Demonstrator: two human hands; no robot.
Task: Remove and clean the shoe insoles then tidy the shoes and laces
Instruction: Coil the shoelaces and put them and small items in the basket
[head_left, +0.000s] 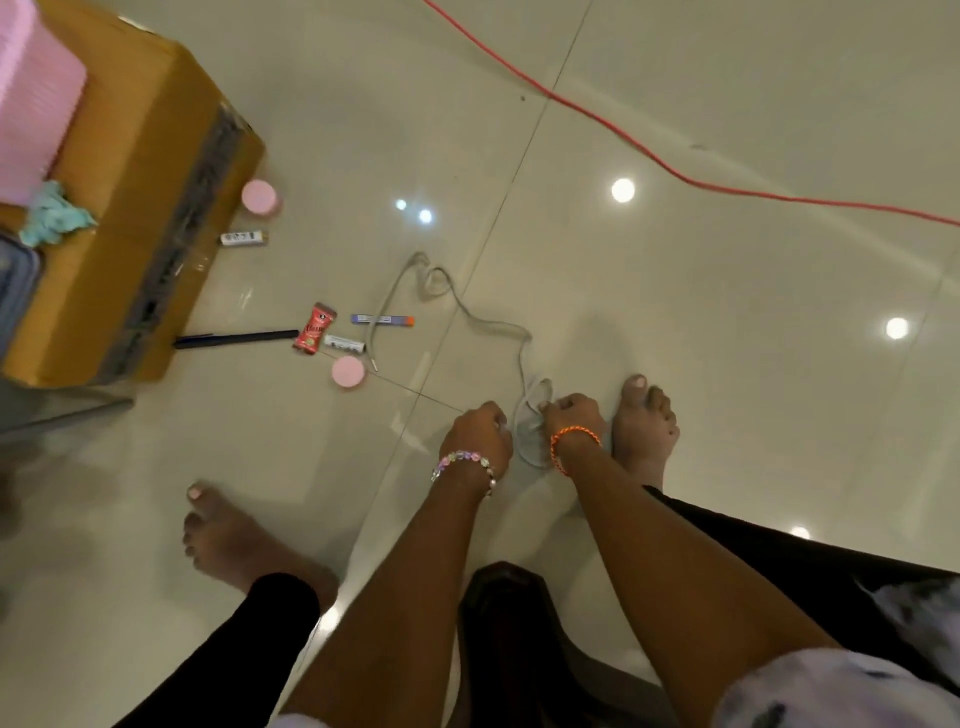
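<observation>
Grey cord-like shoelace trails across the glossy tiled floor to both curled hands, left hand and right hand, which apparently grip and coil its near end for tidying.

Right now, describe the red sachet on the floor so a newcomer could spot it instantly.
Start at the big cardboard box on the left, then follow the black pen lying on the tiled floor off its near corner. The red sachet sits at the pen's right tip, left of the grey shoelace. It's the only red packet among pink lids and white tubes.
</observation>
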